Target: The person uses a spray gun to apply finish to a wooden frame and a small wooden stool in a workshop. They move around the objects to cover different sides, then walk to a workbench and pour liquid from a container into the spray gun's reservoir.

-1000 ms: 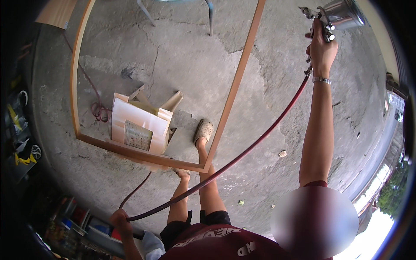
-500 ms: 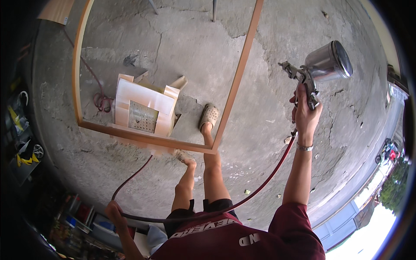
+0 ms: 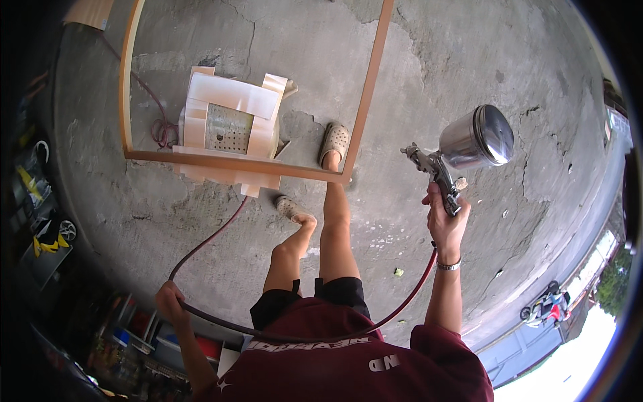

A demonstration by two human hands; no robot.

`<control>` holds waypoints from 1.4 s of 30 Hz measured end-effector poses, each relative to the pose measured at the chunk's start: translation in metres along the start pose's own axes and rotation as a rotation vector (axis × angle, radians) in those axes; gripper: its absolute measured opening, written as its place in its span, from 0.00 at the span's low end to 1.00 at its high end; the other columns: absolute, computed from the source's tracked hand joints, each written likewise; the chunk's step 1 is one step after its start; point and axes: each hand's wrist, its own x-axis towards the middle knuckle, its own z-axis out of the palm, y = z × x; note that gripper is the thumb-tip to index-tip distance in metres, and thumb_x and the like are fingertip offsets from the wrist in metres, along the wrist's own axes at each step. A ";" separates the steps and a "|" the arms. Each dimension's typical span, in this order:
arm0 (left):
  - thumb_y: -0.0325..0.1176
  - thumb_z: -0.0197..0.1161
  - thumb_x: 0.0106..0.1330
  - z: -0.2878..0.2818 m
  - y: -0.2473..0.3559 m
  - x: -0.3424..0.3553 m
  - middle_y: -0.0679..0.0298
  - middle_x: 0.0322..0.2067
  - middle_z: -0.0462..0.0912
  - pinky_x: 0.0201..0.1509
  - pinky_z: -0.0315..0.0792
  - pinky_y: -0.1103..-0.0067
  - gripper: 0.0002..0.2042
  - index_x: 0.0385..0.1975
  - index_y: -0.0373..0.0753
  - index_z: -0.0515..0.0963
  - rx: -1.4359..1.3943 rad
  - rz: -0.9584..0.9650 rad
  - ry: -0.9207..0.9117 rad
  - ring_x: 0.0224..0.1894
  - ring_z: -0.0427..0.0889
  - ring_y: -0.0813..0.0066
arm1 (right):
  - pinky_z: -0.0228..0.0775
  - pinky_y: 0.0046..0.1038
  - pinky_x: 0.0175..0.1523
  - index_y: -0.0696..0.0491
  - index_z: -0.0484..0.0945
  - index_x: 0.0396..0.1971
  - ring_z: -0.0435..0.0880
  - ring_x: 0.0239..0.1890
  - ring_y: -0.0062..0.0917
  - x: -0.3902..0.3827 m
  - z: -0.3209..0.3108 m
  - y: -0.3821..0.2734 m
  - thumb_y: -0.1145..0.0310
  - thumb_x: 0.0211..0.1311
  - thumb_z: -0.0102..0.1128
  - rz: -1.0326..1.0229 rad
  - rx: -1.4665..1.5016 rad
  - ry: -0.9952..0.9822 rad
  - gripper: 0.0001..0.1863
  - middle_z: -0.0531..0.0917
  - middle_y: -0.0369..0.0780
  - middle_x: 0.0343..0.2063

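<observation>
My right hand (image 3: 447,224) is closed round the handle of a silver spray gun (image 3: 440,182), whose metal cup (image 3: 472,141) leans to the right. The gun's nozzle points left, toward an orange-brown frame (image 3: 365,100) and apart from it. From the grip's lower end a dark red hose (image 3: 408,298) loops across my waist. At the lower left my left hand (image 3: 170,299) is wrapped round that same hose. Inside the frame's outline stands a seat-like piece (image 3: 231,94) with pale panels and a perforated middle; the frame's near rail crosses in front of its lower part.
Cracked concrete floor (image 3: 308,60) spreads all around. My feet in beige clogs (image 3: 335,141) are beside the frame's near right corner. Shelves with mixed goods (image 3: 134,321) line the lower left. A motorcycle (image 3: 546,305) is parked far right. More hose (image 3: 161,130) lies coiled at left.
My right hand and the spray gun have come down and left, nearer my body. The frame sits higher in view, and my left hand has shifted slightly up and left with the hose.
</observation>
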 end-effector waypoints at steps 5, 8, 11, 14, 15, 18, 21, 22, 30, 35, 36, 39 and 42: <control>0.46 0.40 0.81 -0.005 0.005 -0.005 0.62 0.11 0.60 0.22 0.51 0.68 0.28 0.14 0.39 0.60 0.011 0.029 -0.025 0.13 0.61 0.66 | 0.68 0.27 0.29 0.61 0.82 0.31 0.79 0.20 0.21 -0.059 -0.006 0.003 0.66 0.66 0.70 0.002 -0.035 -0.049 0.12 0.81 0.42 0.17; 0.46 0.40 0.81 -0.006 0.007 -0.009 0.63 0.11 0.59 0.22 0.51 0.69 0.28 0.14 0.39 0.59 -0.039 0.033 -0.028 0.13 0.61 0.67 | 0.67 0.31 0.28 0.60 0.82 0.31 0.76 0.18 0.28 -0.090 -0.015 0.009 0.67 0.64 0.71 -0.004 -0.109 -0.129 0.11 0.77 0.46 0.17; 0.47 0.40 0.81 -0.006 0.002 -0.013 0.63 0.11 0.58 0.22 0.50 0.70 0.28 0.14 0.40 0.59 -0.060 0.055 -0.035 0.13 0.60 0.68 | 0.71 0.28 0.30 0.62 0.83 0.33 0.81 0.21 0.26 -0.104 -0.024 -0.003 0.66 0.66 0.68 -0.005 -0.129 -0.232 0.13 0.83 0.43 0.19; 0.50 0.37 0.82 -0.005 0.000 -0.018 0.64 0.12 0.59 0.23 0.52 0.70 0.30 0.14 0.40 0.59 -0.019 0.025 -0.031 0.15 0.61 0.70 | 0.67 0.32 0.28 0.60 0.82 0.32 0.75 0.17 0.33 -0.096 -0.018 -0.020 0.67 0.64 0.71 -0.054 -0.063 -0.226 0.11 0.78 0.47 0.18; 0.51 0.36 0.83 -0.004 -0.001 -0.020 0.64 0.12 0.59 0.24 0.53 0.70 0.31 0.15 0.40 0.59 0.001 0.006 -0.028 0.15 0.62 0.71 | 0.65 0.31 0.27 0.61 0.82 0.32 0.71 0.16 0.28 -0.084 -0.014 -0.023 0.67 0.64 0.71 -0.054 -0.078 -0.224 0.11 0.76 0.44 0.16; 0.52 0.36 0.83 -0.002 -0.010 -0.025 0.63 0.12 0.59 0.25 0.54 0.69 0.31 0.15 0.39 0.59 -0.079 0.016 -0.040 0.16 0.62 0.69 | 0.62 0.29 0.25 0.61 0.80 0.30 0.67 0.17 0.20 -0.041 -0.002 -0.038 0.67 0.66 0.70 -0.142 -0.191 -0.079 0.12 0.73 0.41 0.14; 0.52 0.36 0.83 -0.001 -0.015 -0.032 0.62 0.12 0.59 0.25 0.53 0.69 0.31 0.15 0.39 0.59 -0.011 0.024 -0.017 0.16 0.61 0.68 | 0.64 0.25 0.26 0.61 0.81 0.30 0.69 0.18 0.16 -0.013 0.008 -0.048 0.67 0.68 0.68 -0.211 -0.150 0.174 0.12 0.77 0.37 0.15; 0.51 0.37 0.82 0.001 -0.016 -0.035 0.63 0.12 0.59 0.24 0.52 0.69 0.31 0.14 0.39 0.58 -0.023 0.009 0.013 0.15 0.61 0.68 | 0.68 0.23 0.28 0.60 0.82 0.31 0.76 0.20 0.15 -0.009 0.012 -0.050 0.69 0.69 0.66 -0.228 -0.132 0.251 0.10 0.81 0.36 0.18; 0.50 0.40 0.81 -0.008 -0.034 -0.046 0.65 0.11 0.58 0.23 0.51 0.71 0.31 0.11 0.40 0.57 -0.103 -0.009 0.047 0.15 0.59 0.72 | 0.67 0.26 0.27 0.60 0.82 0.33 0.78 0.20 0.19 -0.084 0.004 -0.014 0.70 0.65 0.69 -0.219 -0.138 0.044 0.08 0.81 0.40 0.19; 0.49 0.40 0.82 -0.013 -0.042 -0.042 0.65 0.11 0.58 0.23 0.52 0.73 0.30 0.12 0.40 0.58 -0.141 0.034 0.003 0.15 0.60 0.73 | 0.70 0.31 0.30 0.60 0.83 0.37 0.79 0.19 0.33 -0.161 -0.013 -0.002 0.70 0.62 0.71 -0.036 -0.165 -0.165 0.10 0.80 0.45 0.20; 0.48 0.41 0.82 -0.014 -0.042 -0.040 0.66 0.11 0.58 0.23 0.53 0.73 0.30 0.13 0.40 0.58 -0.144 0.039 -0.012 0.15 0.59 0.74 | 0.71 0.30 0.31 0.60 0.83 0.39 0.81 0.20 0.33 -0.170 -0.019 -0.001 0.70 0.62 0.71 -0.030 -0.193 -0.198 0.11 0.81 0.45 0.21; 0.45 0.44 0.82 -0.008 -0.059 -0.039 0.65 0.12 0.61 0.23 0.55 0.74 0.28 0.14 0.38 0.61 -0.204 0.004 -0.094 0.16 0.62 0.75 | 0.72 0.30 0.32 0.60 0.83 0.43 0.82 0.22 0.34 -0.183 -0.033 0.007 0.70 0.63 0.70 0.010 -0.172 -0.180 0.13 0.83 0.45 0.23; 0.42 0.46 0.81 0.003 -0.081 -0.050 0.64 0.13 0.65 0.24 0.59 0.73 0.27 0.15 0.36 0.64 -0.186 -0.182 -0.203 0.17 0.65 0.75 | 0.73 0.30 0.32 0.61 0.83 0.44 0.83 0.23 0.33 -0.174 -0.041 0.013 0.70 0.63 0.70 0.092 -0.093 -0.099 0.13 0.83 0.46 0.24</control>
